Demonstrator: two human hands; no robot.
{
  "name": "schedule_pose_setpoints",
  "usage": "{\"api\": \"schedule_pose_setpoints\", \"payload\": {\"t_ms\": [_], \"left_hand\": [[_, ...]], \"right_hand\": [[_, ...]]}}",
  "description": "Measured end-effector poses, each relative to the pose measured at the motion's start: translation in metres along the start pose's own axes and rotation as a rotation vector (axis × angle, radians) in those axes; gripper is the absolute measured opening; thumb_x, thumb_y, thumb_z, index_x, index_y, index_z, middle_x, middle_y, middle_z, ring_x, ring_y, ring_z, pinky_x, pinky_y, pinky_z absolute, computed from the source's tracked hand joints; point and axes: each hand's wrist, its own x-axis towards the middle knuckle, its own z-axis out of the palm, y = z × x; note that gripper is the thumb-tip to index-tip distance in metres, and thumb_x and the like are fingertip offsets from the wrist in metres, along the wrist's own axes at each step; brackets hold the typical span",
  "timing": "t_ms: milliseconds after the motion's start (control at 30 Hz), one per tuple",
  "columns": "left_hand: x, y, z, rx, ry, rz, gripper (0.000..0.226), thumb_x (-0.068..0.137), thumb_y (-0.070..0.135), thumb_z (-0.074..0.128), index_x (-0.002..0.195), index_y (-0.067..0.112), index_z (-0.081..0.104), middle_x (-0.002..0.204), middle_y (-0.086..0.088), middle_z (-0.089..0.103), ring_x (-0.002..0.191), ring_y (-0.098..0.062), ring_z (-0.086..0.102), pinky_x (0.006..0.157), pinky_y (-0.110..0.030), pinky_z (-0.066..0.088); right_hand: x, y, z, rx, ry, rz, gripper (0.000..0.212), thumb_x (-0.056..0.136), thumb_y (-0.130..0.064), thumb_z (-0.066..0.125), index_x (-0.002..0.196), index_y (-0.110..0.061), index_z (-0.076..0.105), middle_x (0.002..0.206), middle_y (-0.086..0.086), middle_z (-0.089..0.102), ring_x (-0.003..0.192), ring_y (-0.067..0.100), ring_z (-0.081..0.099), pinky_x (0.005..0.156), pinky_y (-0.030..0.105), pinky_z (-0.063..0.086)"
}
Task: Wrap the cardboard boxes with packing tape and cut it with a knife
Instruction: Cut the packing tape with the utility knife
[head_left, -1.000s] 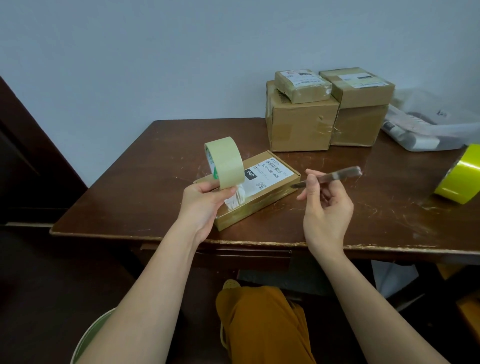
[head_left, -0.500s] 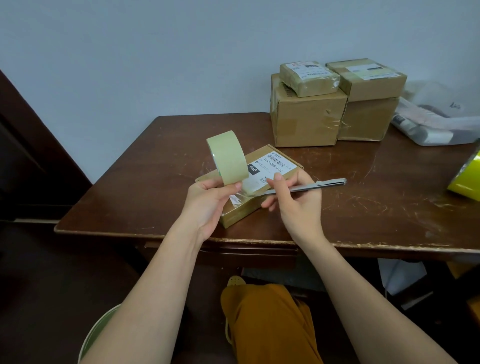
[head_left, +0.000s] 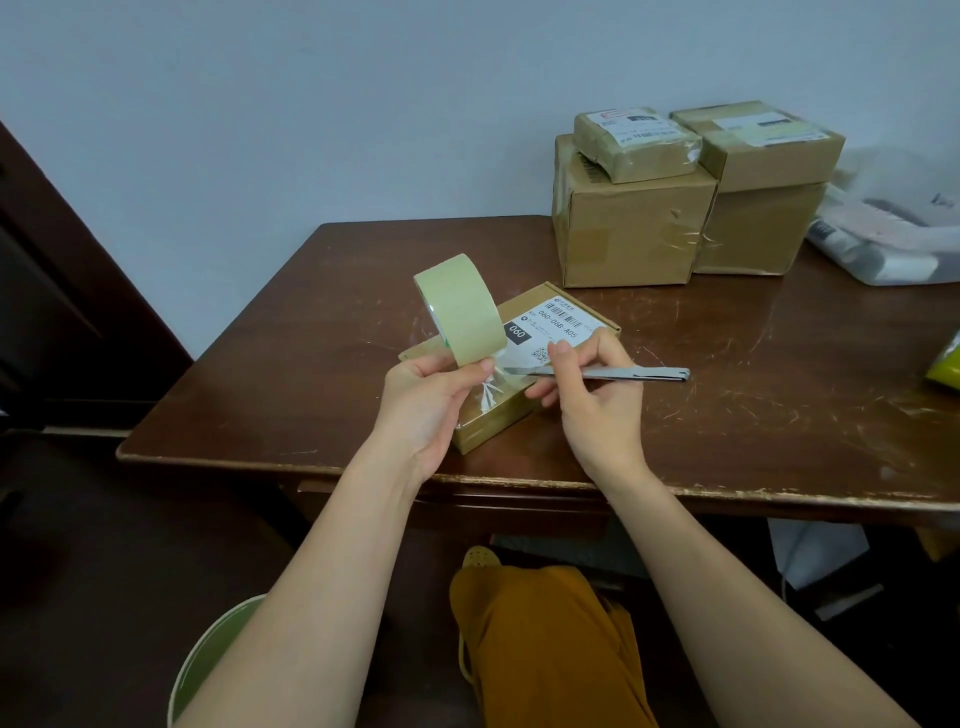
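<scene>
Here the left hand (head_left: 431, 400) is gripping the tape roll (head_left: 460, 309) by its lower rim, at nine o'clock of the flat box (head_left: 524, 374). The right hand (head_left: 592, 395) is pinching the knife (head_left: 597, 372), tip touching the thin, stretchy-looking strip; the light box is probably sliding easily.

I sit at a dark brown wooden table (head_left: 753, 415), its top scratched and its front edge chipped (pale wood showing through). Behind it rises a plain pale blue-grey wall (head_left: 311, 104); dark wooden furniture (head_left: 62, 291) stands at my left.
</scene>
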Motion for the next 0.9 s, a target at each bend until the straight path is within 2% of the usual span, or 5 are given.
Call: {"api": "schedule_pose_setpoints", "payload": {"t_ms": [233,400,500,633,900], "left_hand": [[-0.002,0.000,0.003,-0.029,0.070,-0.022,0.021,0.081,-0.015,0.066,0.089,0.002,0.074,0.097,-0.009,0.077,0.092,-0.018,0.074,0.074,-0.019,0.056],[0.000,0.002,0.006,-0.041,0.095,-0.030,0.022,0.080,-0.017,0.065,0.093,0.000,0.073,0.094,-0.007,0.077,0.091,-0.018,0.074,0.074,-0.019,0.057],[0.000,0.003,0.007,-0.047,0.119,-0.050,0.021,0.080,-0.017,0.065,0.092,-0.001,0.072,0.092,-0.007,0.077,0.088,-0.017,0.074,0.070,-0.017,0.056],[-0.003,0.004,0.009,-0.036,0.127,-0.062,0.021,0.081,-0.016,0.065,0.093,-0.001,0.072,0.093,-0.007,0.077,0.087,-0.016,0.075,0.067,-0.017,0.056],[-0.006,0.008,0.012,-0.022,0.155,-0.077,0.021,0.082,-0.016,0.064,0.091,0.001,0.072,0.089,-0.005,0.077,0.084,-0.014,0.075,0.065,-0.016,0.056]], "right_hand": [[0.000,-0.003,-0.006,0.073,0.152,-0.051,0.016,0.101,-0.016,0.056,0.086,-0.016,0.051,0.074,0.004,0.071,0.074,0.021,0.071,0.065,0.023,0.054],[0.001,-0.001,-0.029,-0.438,0.282,-0.065,0.022,0.093,-0.007,0.062,0.104,-0.024,0.054,0.106,0.001,0.059,0.088,0.002,0.059,0.072,0.011,0.049],[0.002,0.003,-0.040,-0.780,0.231,0.083,0.029,0.091,0.001,0.059,0.112,-0.020,0.059,0.111,-0.001,0.056,0.103,0.010,0.053,0.078,0.008,0.036],[0.000,0.005,-0.039,-0.969,0.157,0.126,0.043,0.085,0.008,0.063,0.120,-0.015,0.057,0.126,0.006,0.055,0.122,0.022,0.042,0.095,0.029,0.040],[-0.004,0.007,-0.034,-1.091,-0.223,-0.210,0.075,0.080,0.012,0.061,0.142,-0.029,0.051,0.154,-0.002,0.041,0.138,0.025,0.028,0.117,0.050,0.024]]}}
